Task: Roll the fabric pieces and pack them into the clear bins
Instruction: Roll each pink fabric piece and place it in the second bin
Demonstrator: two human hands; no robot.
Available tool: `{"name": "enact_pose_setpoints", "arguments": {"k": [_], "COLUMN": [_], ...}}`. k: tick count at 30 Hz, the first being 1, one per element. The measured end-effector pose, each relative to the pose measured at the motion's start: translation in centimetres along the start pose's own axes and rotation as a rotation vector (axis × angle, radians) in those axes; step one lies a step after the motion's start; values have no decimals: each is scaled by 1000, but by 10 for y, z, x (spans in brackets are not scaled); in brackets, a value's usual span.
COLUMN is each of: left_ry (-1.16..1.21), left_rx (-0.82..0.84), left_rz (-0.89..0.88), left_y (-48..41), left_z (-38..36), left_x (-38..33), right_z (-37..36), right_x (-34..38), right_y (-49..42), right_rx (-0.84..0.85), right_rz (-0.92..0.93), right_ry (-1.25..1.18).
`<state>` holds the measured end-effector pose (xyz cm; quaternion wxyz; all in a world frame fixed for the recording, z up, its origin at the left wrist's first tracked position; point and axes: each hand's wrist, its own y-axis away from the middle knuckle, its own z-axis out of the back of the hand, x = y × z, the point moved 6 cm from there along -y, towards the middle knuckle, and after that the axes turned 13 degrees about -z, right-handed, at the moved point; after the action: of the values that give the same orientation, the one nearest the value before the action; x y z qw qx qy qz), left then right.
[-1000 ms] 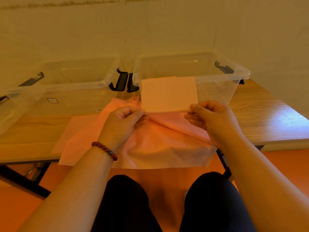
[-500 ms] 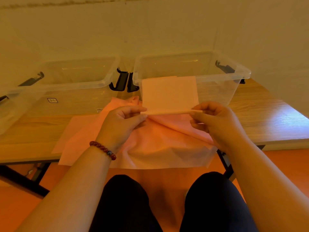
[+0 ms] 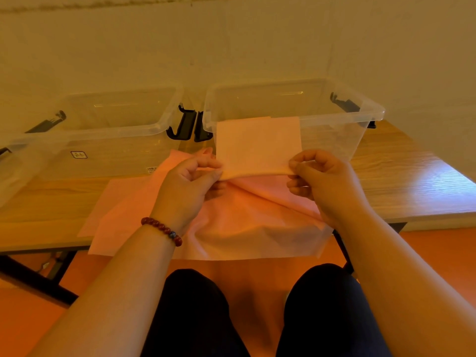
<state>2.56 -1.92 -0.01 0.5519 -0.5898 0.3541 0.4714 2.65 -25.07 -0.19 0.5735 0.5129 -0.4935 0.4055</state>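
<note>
Three clear bins: left bin [image 3: 14, 168], middle bin [image 3: 116, 130], right bin [image 3: 337, 117]. One pink fabric piece [image 3: 257, 143] is held upright before the right bin, left hand [image 3: 190, 181] and right hand [image 3: 322, 181] pinching its lower corners; its bottom edge is rolled thicker than before. More pink sheets [image 3: 231, 225] cover the wooden table [image 3: 412, 181]; orange floor [image 3: 438, 253], pale wall [image 3: 231, 47]

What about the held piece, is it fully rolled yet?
No, only the lower edge of the piece is rolled, pinched between the left hand and right hand; the rest stands flat above them.
</note>
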Motion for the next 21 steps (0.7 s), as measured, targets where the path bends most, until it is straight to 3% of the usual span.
{"name": "enact_pose_setpoints", "arguments": {"k": [21], "left_ry": [17], "left_rx": [34], "left_rz": [13], "left_y": [-2], "left_z": [3], "left_x": [-1], "right_z": [-2], "right_x": [0], "right_y": [2], "right_rx": [72], "right_rz": [-47], "right_ry": [-5]}}
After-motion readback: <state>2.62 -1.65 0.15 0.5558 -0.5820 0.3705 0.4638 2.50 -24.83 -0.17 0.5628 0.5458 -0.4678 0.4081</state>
